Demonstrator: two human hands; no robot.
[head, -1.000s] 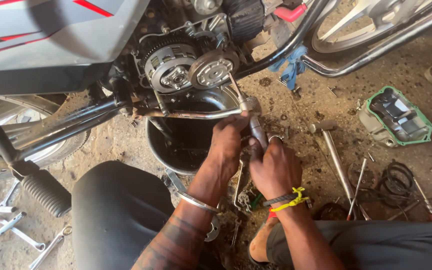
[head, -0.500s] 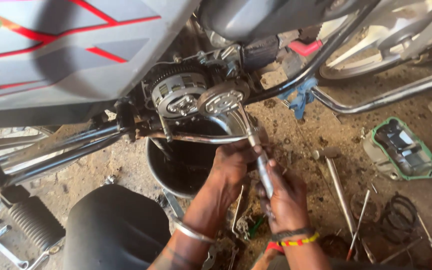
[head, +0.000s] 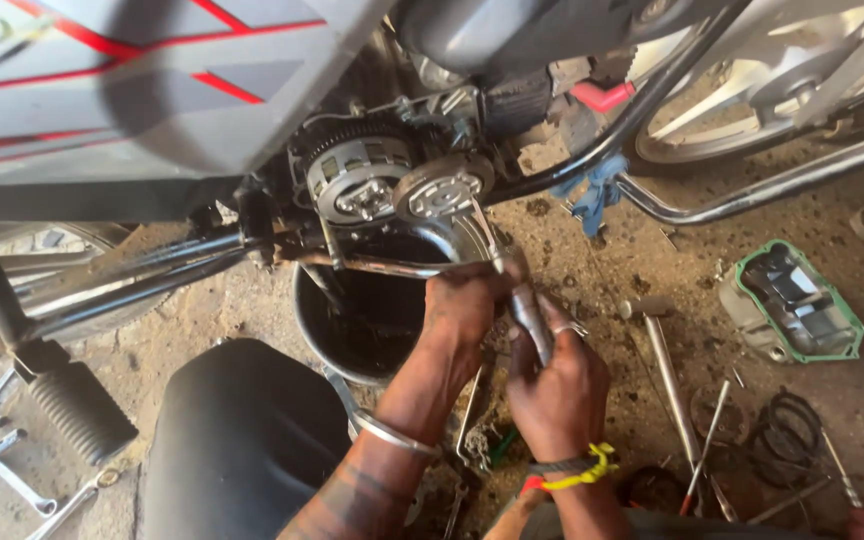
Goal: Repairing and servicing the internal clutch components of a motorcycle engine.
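A motorcycle stands over me with its engine side open, showing a toothed clutch assembly (head: 357,180) and a round metal hub (head: 442,190). My left hand (head: 462,310), a metal bangle on its wrist, presses against the lower engine beside a chrome pipe (head: 382,265). My right hand (head: 557,385), with a yellow wristband, grips a metal socket wrench handle (head: 530,312) that reaches up to the hub. Both hands touch around the tool. A black bucket (head: 317,325) with dark oil sits under the engine.
A hammer (head: 662,360) and thin rods lie on the dirt at right, near a green-gasketed engine cover (head: 797,300) and black rubber rings (head: 787,430). Spanners (head: 2,465) lie at left by a ribbed footpeg (head: 77,410). A black seat (head: 242,440) lies by my knee.
My view has tilted up toward the engine. Both hands rose from low beside the bucket up to the hub, with the wrench handle now held against it.
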